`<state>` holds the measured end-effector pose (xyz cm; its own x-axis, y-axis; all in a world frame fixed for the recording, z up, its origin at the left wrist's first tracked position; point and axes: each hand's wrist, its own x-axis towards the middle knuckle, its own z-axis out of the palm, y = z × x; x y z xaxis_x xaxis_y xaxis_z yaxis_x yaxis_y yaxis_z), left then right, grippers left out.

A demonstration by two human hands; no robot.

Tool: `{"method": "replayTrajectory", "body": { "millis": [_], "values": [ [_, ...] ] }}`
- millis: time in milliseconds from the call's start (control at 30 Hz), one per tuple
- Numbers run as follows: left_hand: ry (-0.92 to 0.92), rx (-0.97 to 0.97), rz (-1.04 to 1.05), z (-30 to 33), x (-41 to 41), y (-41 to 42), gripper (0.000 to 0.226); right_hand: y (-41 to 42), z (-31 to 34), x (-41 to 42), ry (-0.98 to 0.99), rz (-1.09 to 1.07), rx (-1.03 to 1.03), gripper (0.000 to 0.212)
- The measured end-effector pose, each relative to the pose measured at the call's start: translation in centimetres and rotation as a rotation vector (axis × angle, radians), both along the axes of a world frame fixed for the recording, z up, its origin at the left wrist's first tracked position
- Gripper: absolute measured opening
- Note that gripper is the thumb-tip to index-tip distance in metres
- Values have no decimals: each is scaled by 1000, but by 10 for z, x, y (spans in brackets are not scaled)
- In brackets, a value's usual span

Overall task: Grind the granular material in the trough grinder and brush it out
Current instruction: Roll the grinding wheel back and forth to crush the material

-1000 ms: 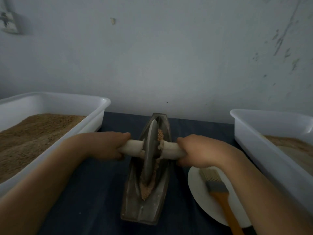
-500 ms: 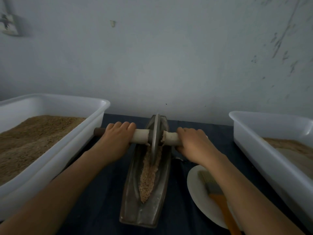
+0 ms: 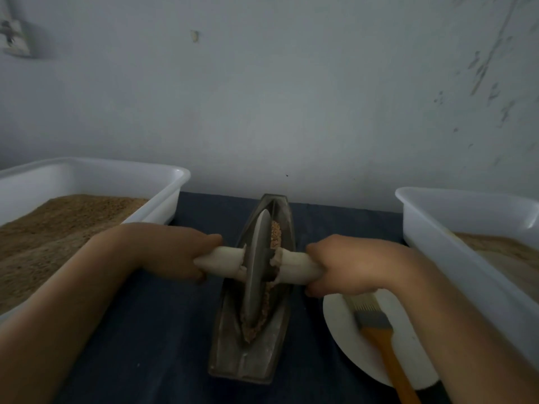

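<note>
1. while both hands grip the pale, rounded axle handle (image 3: 224,260), the dull grey metal wheel (image 3: 258,269) stands upright on its thin edge in the trough grinder (image 3: 253,290).
2. the left hand (image 3: 175,252) has its fingers curled round the left end of the handle; the right hand (image 3: 347,266) has its fingers wrapped round the right end.
3. the trough grinder is a long, boat-shaped vessel of worn dark metal, pointed at its far end and flat-footed at the near one, lying lengthwise in the middle of the table (image 3: 145,345), which is covered in dark blue cloth.
4. coarse tan granular material (image 3: 274,234) lies in the groove, showing beside the wheel toward the far tip and again as a crumbly strip under the wheel's near rim.
5. a white plastic tub (image 3: 172,176) with rounded corners sits at the left edge of the table, filled with sandy brown grain.
6. another white tub (image 3: 437,228) sits at the right edge, with a lower layer of paler grain.
7. between the grinder and the right tub, a round white plate (image 3: 338,319) carries a flat brush (image 3: 376,325) with pale bristles, a grey ferrule and an orange handle that points toward the near edge.
</note>
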<state>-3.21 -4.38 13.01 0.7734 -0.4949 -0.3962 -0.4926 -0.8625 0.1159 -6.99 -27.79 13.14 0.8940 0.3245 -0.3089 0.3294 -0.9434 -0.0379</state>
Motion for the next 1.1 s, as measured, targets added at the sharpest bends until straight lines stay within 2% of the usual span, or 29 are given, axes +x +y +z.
{"method": "replayTrajectory", "body": {
  "millis": [100, 200, 400, 500, 567, 633, 800, 900, 1000, 1100],
  "values": [
    [-42, -48, 16, -8, 7, -2, 28, 0, -5, 9, -62, -14, 22, 22],
    [-158, -101, 34, -17, 17, -6, 25, -4, -18, 24, -221, -27, 19, 23],
    [-696, -75, 66, -46, 37, -16, 30, -14, -45, 46, -606, -4, 33, 26],
    [-820, -112, 62, -54, 38, -18, 28, -12, -51, 47, -732, -29, 18, 28],
    [-797, -121, 57, -52, 37, -17, 29, -10, -51, 45, -734, -43, 6, 27],
    [-704, -89, 52, -46, 36, -15, 33, -9, -46, 40, -655, -42, 11, 24],
    [-378, -20, 23, -25, 21, -10, 36, -4, -21, 22, -265, -57, 35, 25],
    [-167, -9, 11, -12, 7, -5, 34, 0, -7, 8, -96, -44, 32, 27],
    [-42, 23, 5, -1, -1, -1, 35, 1, 0, -1, -37, -9, 17, 24],
    [-18, 26, 18, -1, -2, -1, 35, 2, 0, -1, -50, 3, 9, 20]
  ]
}}
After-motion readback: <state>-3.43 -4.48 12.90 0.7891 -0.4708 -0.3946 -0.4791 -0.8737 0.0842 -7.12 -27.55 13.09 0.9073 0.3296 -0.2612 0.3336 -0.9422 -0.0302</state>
